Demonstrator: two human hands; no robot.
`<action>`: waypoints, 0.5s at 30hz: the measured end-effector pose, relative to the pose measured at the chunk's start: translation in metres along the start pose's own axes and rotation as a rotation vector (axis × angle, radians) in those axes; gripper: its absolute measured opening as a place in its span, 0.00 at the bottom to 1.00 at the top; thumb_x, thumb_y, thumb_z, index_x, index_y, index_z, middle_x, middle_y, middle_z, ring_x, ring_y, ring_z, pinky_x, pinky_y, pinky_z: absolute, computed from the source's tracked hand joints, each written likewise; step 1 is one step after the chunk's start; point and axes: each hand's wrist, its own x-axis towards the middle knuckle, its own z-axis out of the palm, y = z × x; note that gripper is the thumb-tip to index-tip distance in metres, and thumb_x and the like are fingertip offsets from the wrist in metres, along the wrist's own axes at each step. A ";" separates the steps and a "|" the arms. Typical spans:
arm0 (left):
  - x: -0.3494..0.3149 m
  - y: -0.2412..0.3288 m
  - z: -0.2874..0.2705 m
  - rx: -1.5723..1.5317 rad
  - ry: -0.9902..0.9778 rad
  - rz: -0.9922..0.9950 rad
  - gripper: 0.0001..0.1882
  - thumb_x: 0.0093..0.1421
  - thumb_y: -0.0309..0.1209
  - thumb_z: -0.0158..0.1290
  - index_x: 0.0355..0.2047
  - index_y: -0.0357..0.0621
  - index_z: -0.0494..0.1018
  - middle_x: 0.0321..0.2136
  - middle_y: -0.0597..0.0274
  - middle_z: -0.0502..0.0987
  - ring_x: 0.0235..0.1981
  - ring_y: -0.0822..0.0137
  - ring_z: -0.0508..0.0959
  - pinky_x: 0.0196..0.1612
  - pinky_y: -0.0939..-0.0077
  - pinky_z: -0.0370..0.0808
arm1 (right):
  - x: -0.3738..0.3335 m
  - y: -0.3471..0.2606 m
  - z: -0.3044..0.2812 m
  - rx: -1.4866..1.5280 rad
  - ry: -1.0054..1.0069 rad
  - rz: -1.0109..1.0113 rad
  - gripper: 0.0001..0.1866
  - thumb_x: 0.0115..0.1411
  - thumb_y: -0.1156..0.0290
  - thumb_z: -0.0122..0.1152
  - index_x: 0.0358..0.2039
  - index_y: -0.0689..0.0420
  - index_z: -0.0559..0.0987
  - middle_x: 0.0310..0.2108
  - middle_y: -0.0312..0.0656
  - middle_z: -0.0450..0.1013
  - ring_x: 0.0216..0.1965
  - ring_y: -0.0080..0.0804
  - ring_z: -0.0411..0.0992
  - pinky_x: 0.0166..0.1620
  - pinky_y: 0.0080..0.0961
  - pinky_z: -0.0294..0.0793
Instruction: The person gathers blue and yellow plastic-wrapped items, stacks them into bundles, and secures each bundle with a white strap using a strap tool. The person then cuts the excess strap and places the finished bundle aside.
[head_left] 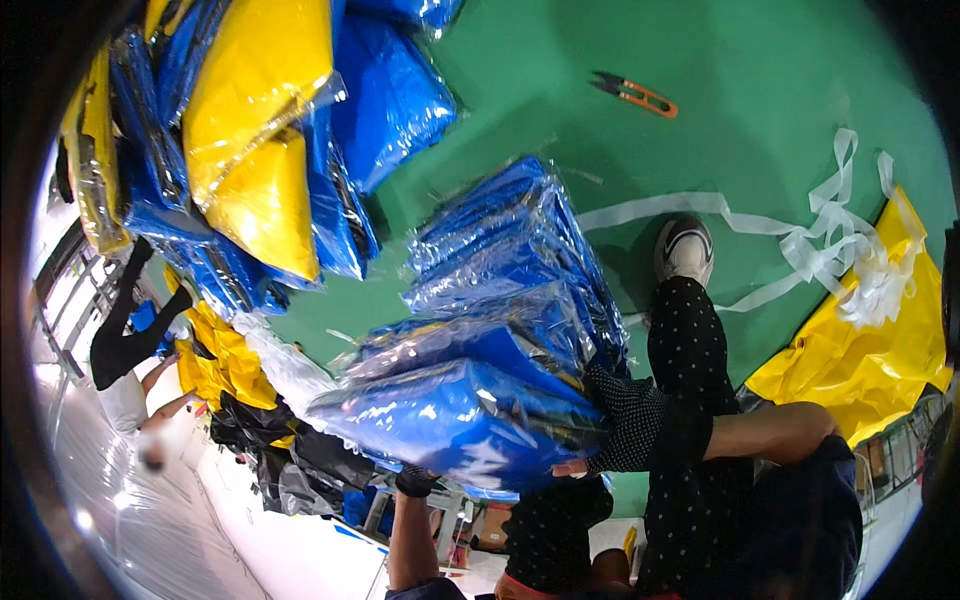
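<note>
A row of blue folded items in clear plastic bags [490, 250] leans together on the floor in front of me. The nearest one, a bagged blue bundle [450, 405] with a white mark, is between my hands. My right hand [628, 415], in a dark dotted glove with bare fingertips, grips its right end. At its near left edge is my left hand [415, 480], in a dark glove; the bundle hides most of its fingers, which appear closed on the edge.
Yellow and blue bagged bundles [260, 150] are heaped at the far left. Orange-handled thread snips [637, 94] lie on the green floor [560, 60]. White strapping [815, 235] trails toward a yellow sheet [860, 350] on the right. At the left, another person [125, 330] handles yellow material [225, 350].
</note>
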 end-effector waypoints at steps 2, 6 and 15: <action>0.007 -0.040 -0.004 -0.019 -0.022 -0.063 0.22 0.53 0.43 0.51 0.43 0.41 0.67 0.35 0.62 0.72 0.36 0.68 0.72 0.43 0.71 0.68 | 0.015 -0.014 -0.023 -0.384 -0.028 -0.089 0.49 0.47 0.43 0.57 0.61 0.49 0.43 0.62 0.50 0.37 0.61 0.50 0.42 0.61 0.43 0.45; 0.042 -0.088 -0.002 -0.042 -0.114 -0.117 0.21 0.54 0.44 0.50 0.42 0.41 0.67 0.35 0.62 0.71 0.35 0.68 0.71 0.41 0.71 0.69 | 0.040 0.025 -0.029 -0.084 0.121 0.292 0.61 0.37 0.37 0.61 0.61 0.57 0.40 0.60 0.56 0.39 0.60 0.51 0.44 0.60 0.41 0.48; 0.042 -0.090 -0.020 -0.099 -0.193 -0.208 0.21 0.56 0.46 0.47 0.40 0.41 0.66 0.33 0.63 0.70 0.33 0.68 0.71 0.37 0.71 0.70 | 0.035 0.029 -0.011 -0.129 0.227 0.232 0.72 0.29 0.37 0.68 0.59 0.59 0.29 0.60 0.59 0.38 0.61 0.55 0.39 0.61 0.46 0.41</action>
